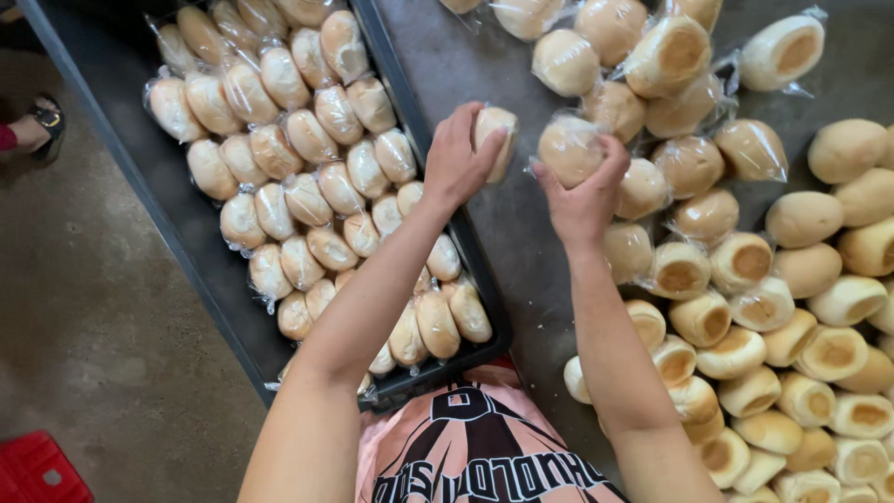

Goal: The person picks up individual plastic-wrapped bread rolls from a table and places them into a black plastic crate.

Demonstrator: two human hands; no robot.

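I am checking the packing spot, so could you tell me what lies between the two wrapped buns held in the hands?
In the head view, only a bare strip of the dark table shows between the left hand's bun and the right hand's bun.

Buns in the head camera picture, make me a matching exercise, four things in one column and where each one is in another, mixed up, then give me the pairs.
Things:
1. Left hand
2. Right hand
3. Black tray
4. Red crate

Places or states:
A. On the floor at the lower left corner
B. Holds a wrapped bun over the grey table
C. Filled with rows of wrapped buns
D. Holds a bun at the tray's right edge

Pairs: 1-D, 2-B, 3-C, 4-A
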